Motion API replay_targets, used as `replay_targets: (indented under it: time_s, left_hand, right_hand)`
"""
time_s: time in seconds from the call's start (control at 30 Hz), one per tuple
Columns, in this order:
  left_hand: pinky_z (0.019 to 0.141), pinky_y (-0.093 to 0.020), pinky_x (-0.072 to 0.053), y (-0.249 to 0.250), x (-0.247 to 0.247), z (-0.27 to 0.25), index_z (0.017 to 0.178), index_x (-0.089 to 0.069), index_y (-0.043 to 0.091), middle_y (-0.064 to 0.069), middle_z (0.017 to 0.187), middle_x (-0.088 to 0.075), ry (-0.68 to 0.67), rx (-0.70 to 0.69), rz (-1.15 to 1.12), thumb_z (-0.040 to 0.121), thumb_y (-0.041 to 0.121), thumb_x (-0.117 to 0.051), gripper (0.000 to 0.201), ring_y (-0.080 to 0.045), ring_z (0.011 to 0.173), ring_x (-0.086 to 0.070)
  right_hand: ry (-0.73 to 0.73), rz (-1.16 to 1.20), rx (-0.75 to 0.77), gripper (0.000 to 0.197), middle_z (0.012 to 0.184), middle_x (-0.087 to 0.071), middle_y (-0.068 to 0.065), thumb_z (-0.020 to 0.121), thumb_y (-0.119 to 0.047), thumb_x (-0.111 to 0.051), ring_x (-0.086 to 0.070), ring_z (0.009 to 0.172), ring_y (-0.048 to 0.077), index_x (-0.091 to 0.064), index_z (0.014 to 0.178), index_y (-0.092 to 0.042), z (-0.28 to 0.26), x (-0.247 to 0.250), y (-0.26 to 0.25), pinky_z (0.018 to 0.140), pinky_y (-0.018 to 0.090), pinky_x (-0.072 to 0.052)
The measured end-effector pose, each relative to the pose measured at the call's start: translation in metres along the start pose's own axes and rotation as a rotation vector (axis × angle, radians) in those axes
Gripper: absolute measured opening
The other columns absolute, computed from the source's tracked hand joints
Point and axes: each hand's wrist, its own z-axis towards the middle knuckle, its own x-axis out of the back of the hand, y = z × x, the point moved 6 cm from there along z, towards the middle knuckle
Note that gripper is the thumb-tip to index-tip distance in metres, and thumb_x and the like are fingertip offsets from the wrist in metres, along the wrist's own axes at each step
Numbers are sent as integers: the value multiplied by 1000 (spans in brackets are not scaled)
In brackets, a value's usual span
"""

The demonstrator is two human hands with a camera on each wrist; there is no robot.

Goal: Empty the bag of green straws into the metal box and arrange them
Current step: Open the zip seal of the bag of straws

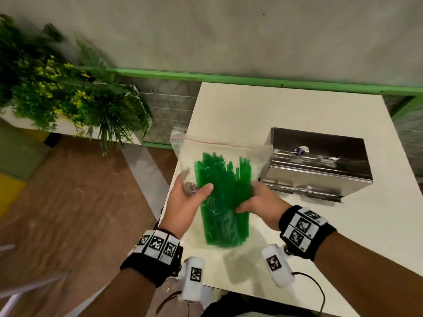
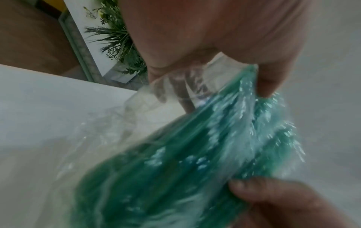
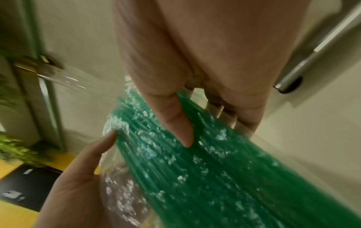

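From the head cam, both hands have the clear zip bag (image 1: pixel 219 156) lifted over the white table (image 1: pixel 297 236), mouth end pointing away and toward the metal box (image 1: pixel 318 163), probably so the load stays bunched before tipping. The left hand (image 1: pixel 185 197) is curled round the bag's left side with its thumb across the front, and the right hand (image 1: pixel 258 202) grips the right side. The green straws (image 1: pixel 224 202) are all inside the bag, packed roughly parallel; the red zip line looks shut, though I can't be sure. The box sits just right of the bag, lid up, with no straws showing inside. Left wrist cam: blurry, but the thumb and fingers pinch plastic and straws between them. Right wrist cam: same deal, thumb pressed on the bundle, fingers wrapped behind, the box's edge close by.
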Motion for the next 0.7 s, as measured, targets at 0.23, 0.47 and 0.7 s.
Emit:
replay_targets:
  time_s: [0.23, 0.47, 0.7]
  left_hand:
    - [80, -1, -46, 65, 9, -22, 123, -65, 35, 28, 113, -69, -149, -152, -171, 83, 29, -75, 42, 15, 108, -61]
    - [88, -28, -54, 77, 17, -20, 84, -72, 21, -10, 97, -78, 1, -255, -254, 74, 27, -81, 14, -22, 101, -74]
    - [73, -20, -55, 94, -6, -33, 109, -64, 8, -13, 84, -73, -148, -326, -183, 86, 16, -73, 26, -16, 75, -71]
  right_hand:
    - [-63, -84, 253, 57, 111, -73, 3, 73, 6, -81, -69, 105, 26, -65, 116, -28, -67, 4, -45, 92, 43, -56]
    - [239, 108, 379, 20, 97, -77, 4, 81, -9, -75, -69, 89, 13, -75, 101, -9, -87, 34, -57, 82, 30, -49]
    - [319, 101, 459, 54, 117, -72, 2, 78, -22, -84, -68, 106, 15, -61, 126, -12, -124, 63, -55, 91, 34, -50]
